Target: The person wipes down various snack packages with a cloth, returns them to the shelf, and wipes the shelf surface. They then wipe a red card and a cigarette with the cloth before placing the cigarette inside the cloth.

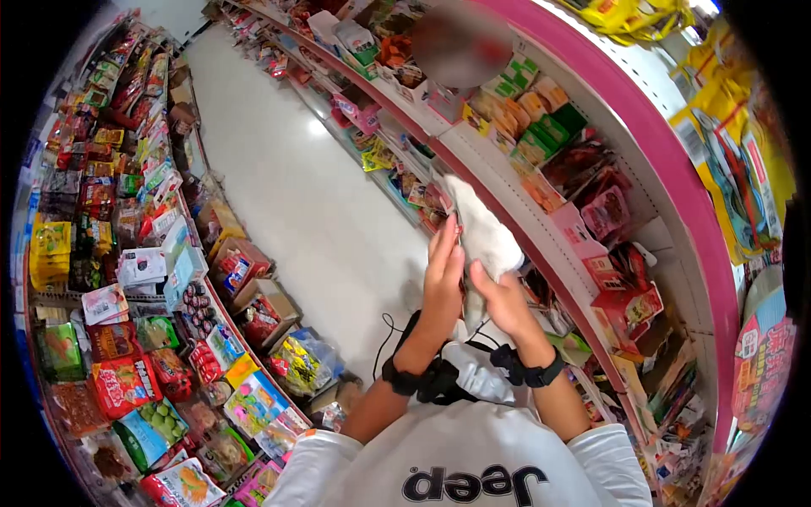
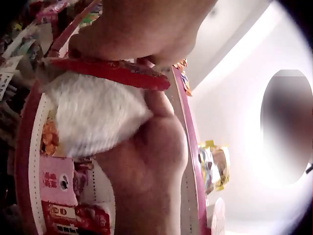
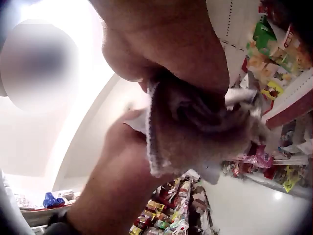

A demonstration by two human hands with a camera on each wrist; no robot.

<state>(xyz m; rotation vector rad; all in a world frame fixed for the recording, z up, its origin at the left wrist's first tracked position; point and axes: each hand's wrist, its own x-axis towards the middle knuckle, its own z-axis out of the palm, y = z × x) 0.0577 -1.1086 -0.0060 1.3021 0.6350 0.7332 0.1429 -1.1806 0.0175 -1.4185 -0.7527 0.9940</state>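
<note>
In the head view, the left hand (image 1: 443, 279) lies along a thin red packet (image 1: 457, 226), its fingers fairly straight. Beside it, the right hand (image 1: 505, 306) grips a white cloth (image 1: 483, 228) with the thumb raised. From the left wrist, the red packet (image 2: 117, 73) runs edge-on beneath the left hand (image 2: 142, 29), the cloth (image 2: 98, 115) against its lower side and the right hand (image 2: 146, 166) below. In the right wrist view, the cloth (image 3: 190, 132) bunches under the right hand (image 3: 166, 44) and hides its fingertips; the left hand (image 3: 120, 166) is behind.
Shelves of packaged goods (image 1: 541, 118) with a pink edge stand at the right. At the left is another long display of packets (image 1: 127, 380). A pale floor aisle (image 1: 279, 186) runs between them. Yellow packets (image 1: 726, 160) hang at the upper right.
</note>
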